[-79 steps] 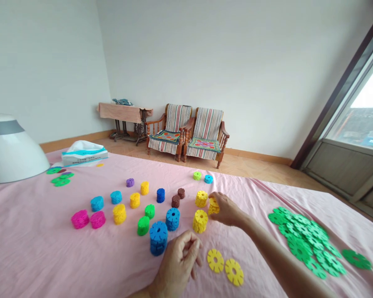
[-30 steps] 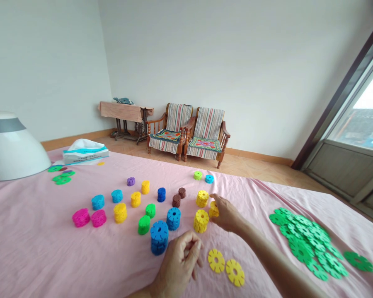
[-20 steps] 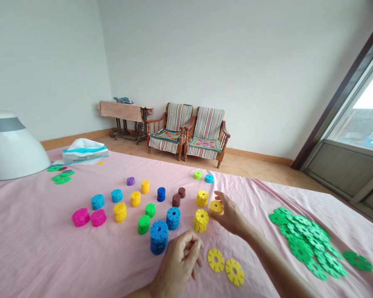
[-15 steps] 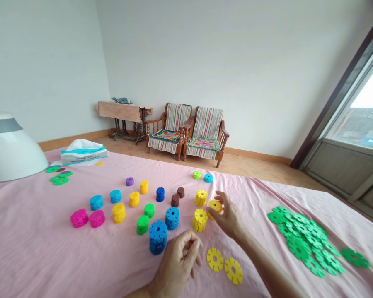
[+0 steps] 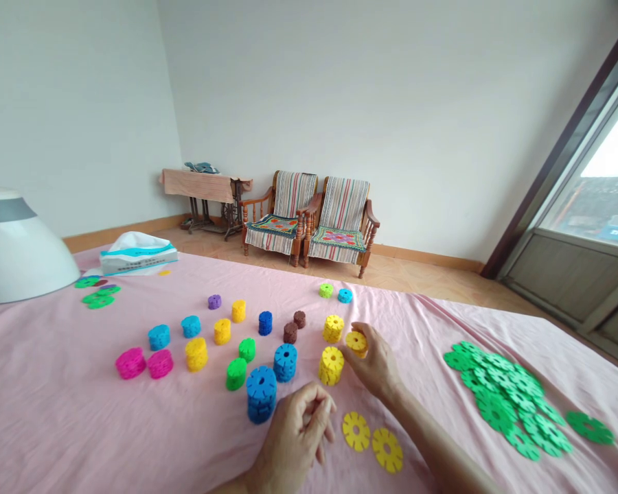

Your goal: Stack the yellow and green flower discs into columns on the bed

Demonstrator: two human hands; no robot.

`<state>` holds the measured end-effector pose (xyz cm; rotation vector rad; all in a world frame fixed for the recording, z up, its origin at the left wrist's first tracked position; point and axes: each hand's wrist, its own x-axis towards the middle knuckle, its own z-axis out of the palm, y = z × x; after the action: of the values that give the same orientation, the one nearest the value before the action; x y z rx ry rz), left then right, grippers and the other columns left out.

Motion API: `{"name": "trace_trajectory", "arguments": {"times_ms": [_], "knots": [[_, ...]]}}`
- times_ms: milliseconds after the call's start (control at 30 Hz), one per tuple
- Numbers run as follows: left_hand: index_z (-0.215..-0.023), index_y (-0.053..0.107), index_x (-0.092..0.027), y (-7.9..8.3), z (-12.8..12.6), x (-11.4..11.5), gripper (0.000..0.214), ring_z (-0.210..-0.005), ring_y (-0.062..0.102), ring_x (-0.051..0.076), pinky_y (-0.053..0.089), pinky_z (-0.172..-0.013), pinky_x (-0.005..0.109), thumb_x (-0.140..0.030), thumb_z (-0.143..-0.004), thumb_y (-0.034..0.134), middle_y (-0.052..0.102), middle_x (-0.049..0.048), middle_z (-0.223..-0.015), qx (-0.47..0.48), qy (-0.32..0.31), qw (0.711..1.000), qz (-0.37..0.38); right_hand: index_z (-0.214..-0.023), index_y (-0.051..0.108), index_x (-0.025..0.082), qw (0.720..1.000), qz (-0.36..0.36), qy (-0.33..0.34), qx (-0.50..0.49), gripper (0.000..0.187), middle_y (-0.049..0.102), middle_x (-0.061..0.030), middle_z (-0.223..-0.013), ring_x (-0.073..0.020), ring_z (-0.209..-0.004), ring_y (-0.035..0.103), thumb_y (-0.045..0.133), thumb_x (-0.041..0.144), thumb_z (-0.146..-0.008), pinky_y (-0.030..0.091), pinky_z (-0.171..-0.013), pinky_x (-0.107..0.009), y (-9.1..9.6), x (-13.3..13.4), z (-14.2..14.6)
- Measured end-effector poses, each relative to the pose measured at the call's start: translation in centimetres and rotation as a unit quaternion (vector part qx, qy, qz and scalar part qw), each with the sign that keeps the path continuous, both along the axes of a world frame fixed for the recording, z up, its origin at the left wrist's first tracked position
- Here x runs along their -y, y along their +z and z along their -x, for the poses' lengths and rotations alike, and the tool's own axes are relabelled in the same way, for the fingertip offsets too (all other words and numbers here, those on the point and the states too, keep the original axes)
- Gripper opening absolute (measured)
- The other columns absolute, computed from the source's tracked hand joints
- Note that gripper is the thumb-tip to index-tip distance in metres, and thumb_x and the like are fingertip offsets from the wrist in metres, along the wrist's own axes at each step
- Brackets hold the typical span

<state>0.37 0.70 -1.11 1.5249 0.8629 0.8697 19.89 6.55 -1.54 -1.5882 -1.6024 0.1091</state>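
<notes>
My right hand (image 5: 375, 360) curls its thumb and fingers around a short stack of yellow notched discs (image 5: 357, 342), partly hidden by the fingers. Two taller yellow stacks stand close by, a front one (image 5: 331, 366) and a rear one (image 5: 333, 328). My left hand (image 5: 299, 425) rests loosely closed on the cloth, with nothing visible in it, just right of a tall blue stack (image 5: 261, 394). Between my forearms lie two loose yellow discs, one nearer the left hand (image 5: 349, 439) and another (image 5: 381, 455) beside it, both flat.
A heap of green discs (image 5: 499, 391) spreads at the right of the pink cloth (image 5: 134, 432). Pink stacks (image 5: 130, 363), green stacks (image 5: 235, 374) and brown stacks (image 5: 290, 333) stand leftward. Farther back are a tissue pack (image 5: 139, 255) and a white kettle-like vessel (image 5: 23, 254).
My right hand has drawn in slightly, its fingers coming down and closing around the short yellow stack. My left hand has stayed in place.
</notes>
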Motion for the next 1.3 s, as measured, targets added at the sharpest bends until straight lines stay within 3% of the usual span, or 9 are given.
{"name": "trace_trajectory", "arguments": {"times_ms": [800, 967, 1100, 1200, 1300], "knots": [[-0.078, 0.049, -0.018, 0.2, 0.1, 0.2, 0.045, -0.041, 0.046, 0.007, 0.029, -0.034, 0.015, -0.061, -0.089, 0.044, 0.057, -0.0003, -0.060, -0.008, 0.001, 1.000, -0.005, -0.098, 0.058, 0.019, 1.000, 0.016, -0.019, -0.017, 0.024, 0.067, -0.0077, -0.093, -0.0236, -0.085, 0.064, 0.053, 0.030, -0.077, 0.050, -0.077, -0.035, 0.4, 0.0, 0.2], [-0.078, 0.048, -0.018, 0.1, 0.0, 0.0, 0.043, -0.041, 0.046, 0.007, 0.029, -0.035, 0.015, -0.059, -0.090, 0.042, 0.057, -0.0004, -0.060, -0.010, -0.002, 1.000, -0.007, -0.097, 0.058, 0.018, 0.999, 0.019, -0.020, -0.030, 0.025, 0.067, -0.0085, -0.093, -0.0240, -0.085, 0.064, 0.054, 0.034, -0.078, 0.049, -0.077, -0.035, 0.4, 0.1, 0.4], [-0.079, 0.047, -0.019, -0.2, 0.1, -0.1, 0.036, -0.042, 0.046, 0.008, 0.032, -0.037, 0.017, -0.051, -0.093, 0.041, 0.057, -0.0006, -0.062, -0.015, -0.002, 1.000, -0.010, -0.103, 0.058, 0.018, 0.996, 0.008, -0.005, -0.088, 0.036, 0.067, -0.0109, -0.099, -0.0250, -0.089, 0.064, 0.055, 0.046, -0.081, 0.049, -0.078, -0.036, 0.8, 0.3, 0.0], [-0.079, 0.048, -0.019, -0.1, 0.2, 0.1, 0.025, -0.050, 0.053, 0.011, 0.042, -0.047, 0.020, -0.038, -0.095, 0.042, 0.058, -0.0004, -0.065, -0.044, 0.010, 0.997, -0.067, -0.099, 0.060, 0.018, 0.983, -0.011, -0.041, -0.178, 0.041, 0.068, -0.0112, -0.098, -0.0257, -0.090, 0.064, 0.048, 0.054, -0.085, 0.049, -0.075, -0.035, 1.2, 0.3, -1.3], [-0.085, 0.057, -0.018, 0.5, 0.3, 0.6, 0.009, -0.077, 0.061, 0.017, 0.050, -0.072, 0.028, -0.019, -0.089, 0.048, 0.063, 0.0041, -0.081, -0.107, 0.001, 0.974, -0.200, -0.090, 0.061, 0.017, 0.962, -0.016, -0.087, -0.258, 0.043, 0.069, -0.0105, -0.088, -0.0254, -0.080, 0.066, 0.046, 0.057, -0.084, 0.049, -0.069, -0.035, 1.0, 0.3, -3.0]]}}
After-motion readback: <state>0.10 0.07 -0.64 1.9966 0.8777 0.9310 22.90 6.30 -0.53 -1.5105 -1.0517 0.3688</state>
